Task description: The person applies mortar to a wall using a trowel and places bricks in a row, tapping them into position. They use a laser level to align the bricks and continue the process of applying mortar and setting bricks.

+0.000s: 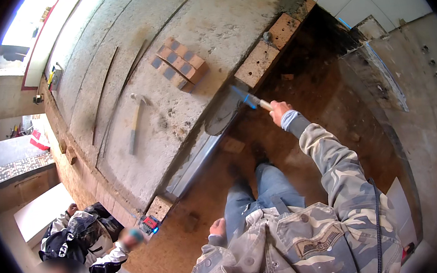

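My right hand (279,111) is closed round the wooden handle of a trowel (244,97). Its blade reaches over a grey bed of wet mortar (221,118) along the slab's edge. Just beyond the blade lies a perforated orange brick (257,64), with another such brick (284,29) farther along the row. A long metal bar (196,164) runs along the near side of the mortar, down to a brick (159,208) at the lower end. My left hand (217,227) hangs beside my left hip, fingers curled, with nothing visible in it.
On the concrete slab (205,39) rest a stack of bricks (180,62) and a hammer (136,124). Thin rods (104,94) lie farther left. I stand in a lower strip of brown ground (298,93). A co-worker (89,236) is at the lower left, beside a small red device (149,224).
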`<state>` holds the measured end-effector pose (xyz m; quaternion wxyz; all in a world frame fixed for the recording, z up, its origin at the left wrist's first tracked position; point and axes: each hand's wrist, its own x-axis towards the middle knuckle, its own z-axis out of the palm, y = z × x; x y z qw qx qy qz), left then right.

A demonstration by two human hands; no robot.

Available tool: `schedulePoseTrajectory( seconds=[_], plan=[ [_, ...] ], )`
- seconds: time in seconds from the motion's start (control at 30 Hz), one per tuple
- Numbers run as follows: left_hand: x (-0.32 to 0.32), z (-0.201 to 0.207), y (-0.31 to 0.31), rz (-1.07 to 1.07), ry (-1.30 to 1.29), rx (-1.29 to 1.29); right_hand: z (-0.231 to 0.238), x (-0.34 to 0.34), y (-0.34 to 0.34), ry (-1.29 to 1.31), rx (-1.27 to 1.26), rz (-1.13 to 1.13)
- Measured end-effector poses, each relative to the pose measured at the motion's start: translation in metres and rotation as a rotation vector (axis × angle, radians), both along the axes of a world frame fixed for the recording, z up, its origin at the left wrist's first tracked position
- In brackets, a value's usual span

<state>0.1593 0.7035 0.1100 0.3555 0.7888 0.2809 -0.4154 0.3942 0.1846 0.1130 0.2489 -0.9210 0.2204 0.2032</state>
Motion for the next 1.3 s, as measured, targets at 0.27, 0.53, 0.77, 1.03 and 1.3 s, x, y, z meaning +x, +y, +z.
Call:
schedulePoseTrajectory(
  seconds=[0.27,0.53,0.77,1.03,1.3],
  plan=[
    [0.035,-0.023,0.026,0.013,-0.02,-0.089,0.015,0.0,0.002,0.033,-0.236,0.012],
    [0.291,-0.043,-0.01,-0.895,-0.459,-0.091,-0.003,-0.078,0.077,-0.497,0.04,-0.409],
    [0.558,-0.065,-0.158,-0.118,-0.584,-0.076,-0.052,-0.192,0.245,-0.309,0.333,-0.901],
    [0.592,-0.067,-0.228,-0.032,-0.71,-0.004,-0.005,-0.231,0.309,-0.044,0.739,-1.366],
    [0.593,-0.062,-0.119,0.306,-0.5,-0.702,-0.025,-0.227,0.302,-0.155,0.67,-1.281]
  ],
)
